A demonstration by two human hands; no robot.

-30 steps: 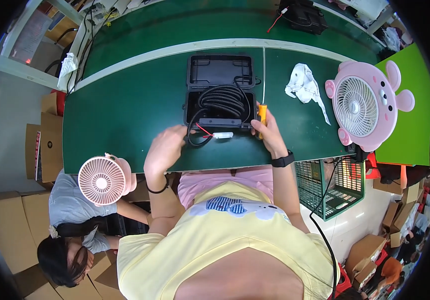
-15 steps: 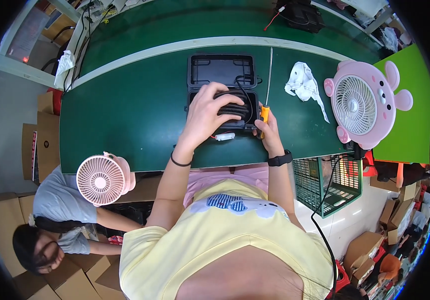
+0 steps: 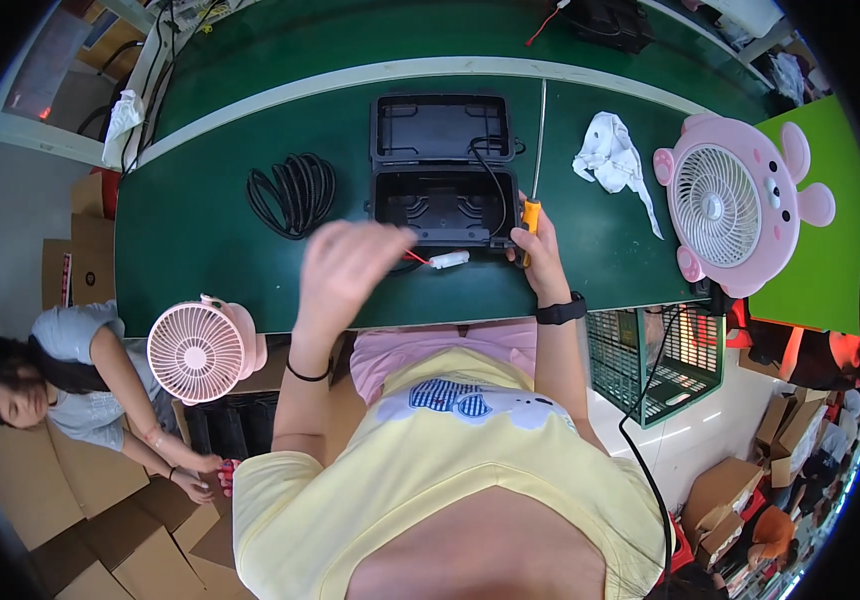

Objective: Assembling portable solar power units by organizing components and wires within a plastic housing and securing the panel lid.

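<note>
A worker in a yellow tee, L hand [image 3: 350, 268] and R hand [image 3: 542, 258] at a green tabletop [image 3: 205, 230], w/ a black hard case [image 3: 445, 210] standing btwn and just beyond them. R hand is closed round the yellow-and-black grip of a screwdriver [image 3: 531, 216], its long shaft pointing away from the worker, fingers close by the case's front R corner. L hand, blurred by motion, hangs nr the front L corner w/ fingers toward the case; can't tell if it grips anything. The case's lid [image 3: 440, 130] is tipped back on the far side, its inner face up; a thin black cable [image 3: 499, 180] runs from lid to tray. Btwn the hands, at the case's front edge, sit a white connector [image 3: 450, 260] and a red wire [image 3: 416, 257], the latter nr the L fingertips. Beyond L hand and to its L, a coil of black ribbed tubing [image 3: 293, 195] lies on the tabletop. Beyond R hand, to its R: a crumpled white cloth [image 3: 610, 155], then a big pink animal-shaped fan [image 3: 725, 205]. A small pink fan [image 3: 200, 352] is L of L hand, nearer the worker. Below R hand, off to the R, a green crate [image 3: 655, 365]; well L of L hand, a co-worker in grey [image 3: 80, 375] leans over cardboard boxes [image 3: 110, 470].
</note>
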